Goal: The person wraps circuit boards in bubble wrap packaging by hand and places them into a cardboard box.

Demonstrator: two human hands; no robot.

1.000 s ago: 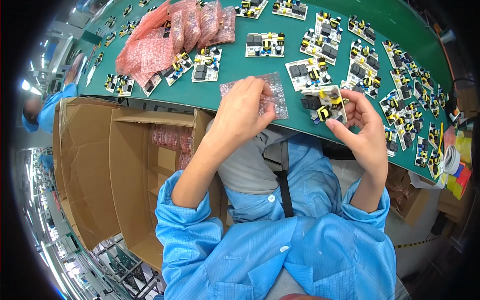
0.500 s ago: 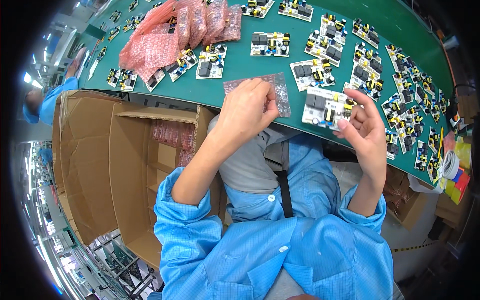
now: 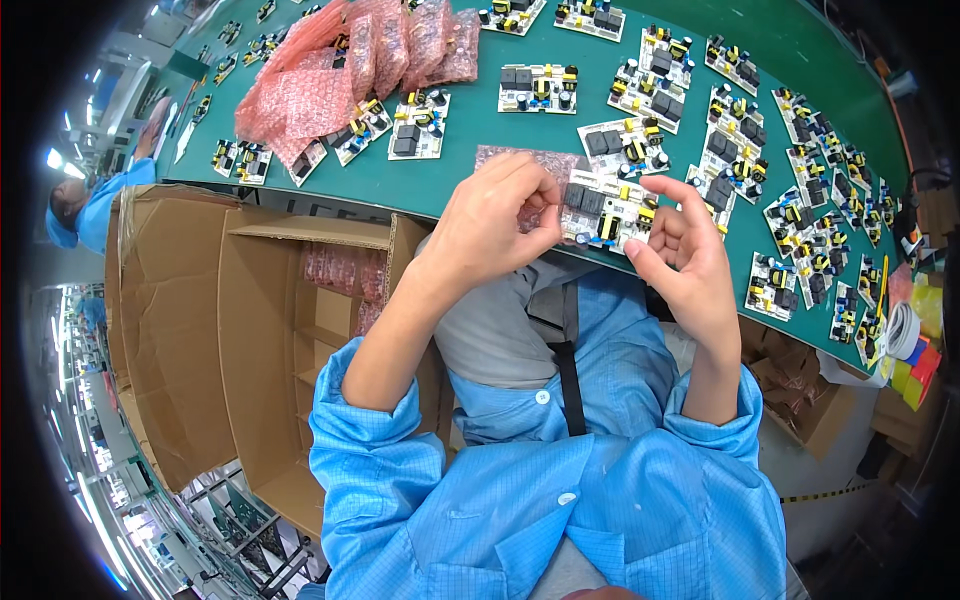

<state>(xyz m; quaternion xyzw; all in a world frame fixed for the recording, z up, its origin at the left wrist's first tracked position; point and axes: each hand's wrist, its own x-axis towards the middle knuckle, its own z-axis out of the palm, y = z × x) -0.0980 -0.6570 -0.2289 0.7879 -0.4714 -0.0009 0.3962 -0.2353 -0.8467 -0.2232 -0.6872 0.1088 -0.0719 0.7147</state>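
Note:
My left hand (image 3: 495,225) pinches the edge of a pink bubble-wrap bag (image 3: 520,165) that lies on the green table (image 3: 470,130) at its near edge. My right hand (image 3: 685,255) holds a white circuit board (image 3: 610,205) with black and yellow parts, its left end at the mouth of the bag. Both forearms wear blue sleeves.
Several more circuit boards (image 3: 740,110) lie in rows across the table to the right and back. A heap of pink bagged boards (image 3: 350,60) sits at the back left. An open cardboard box (image 3: 260,330) with dividers stands at my left. Another person in blue (image 3: 85,205) is at far left.
The circuit board has moved left from beside the bag toward the bag's opening. My left hand has shifted its grip on the bag's edge.

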